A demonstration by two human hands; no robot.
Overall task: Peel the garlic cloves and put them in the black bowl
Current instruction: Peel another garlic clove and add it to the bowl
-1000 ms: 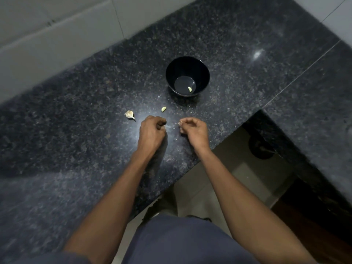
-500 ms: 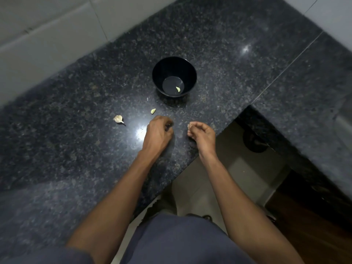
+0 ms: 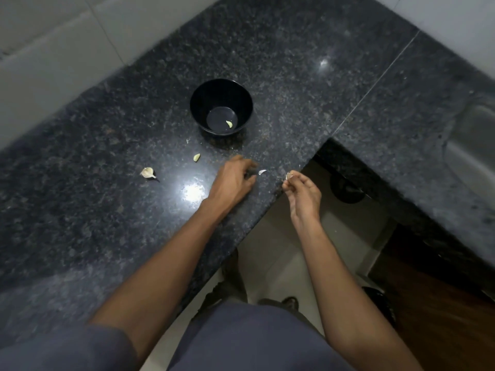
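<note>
On the dark speckled granite counter (image 3: 80, 210), an unpeeled garlic clove (image 3: 147, 172) with papery skin is seen farthest left, well apart from the hands. To its right, nearer the bowl, 1 small pale peeled clove (image 3: 197, 157) lies on the stone. Behind it stands the black bowl (image 3: 198, 108), upright, with 1 peeled clove (image 3: 229, 124) resting on its bottom. In front of the bowl the left hand (image 3: 232, 180) is held over the counter with its fingers curled; whether anything is gripped inside them cannot be told. Just beside its fingertips a white sliver of garlic skin (image 3: 262, 171) is seen on the counter. Farther right, at the counter's edge, a partly peeled clove (image 3: 289, 175) is pinched between the thumb and fingertips of the right hand (image 3: 304, 195).
</note>
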